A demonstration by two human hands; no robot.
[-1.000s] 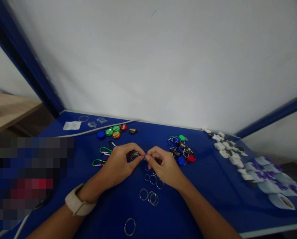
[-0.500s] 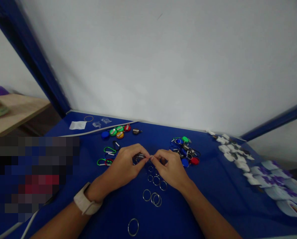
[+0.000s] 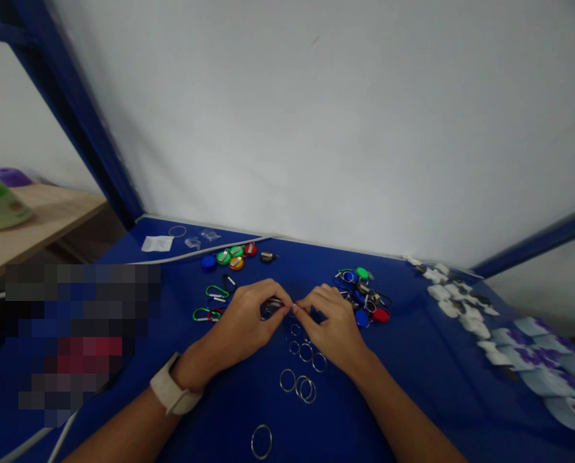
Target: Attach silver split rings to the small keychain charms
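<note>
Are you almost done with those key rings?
It looks partway. Maybe done: the heap of colored tags and rings beyond the right hand. In hand: the right hand and left hand pinch a small piece. Left: loose metal rings below the hands, round tags and carabiners.

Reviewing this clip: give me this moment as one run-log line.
left hand: pinches dark keychain | right hand: touches left hand at fingertips | nearby: metal split rings
</note>
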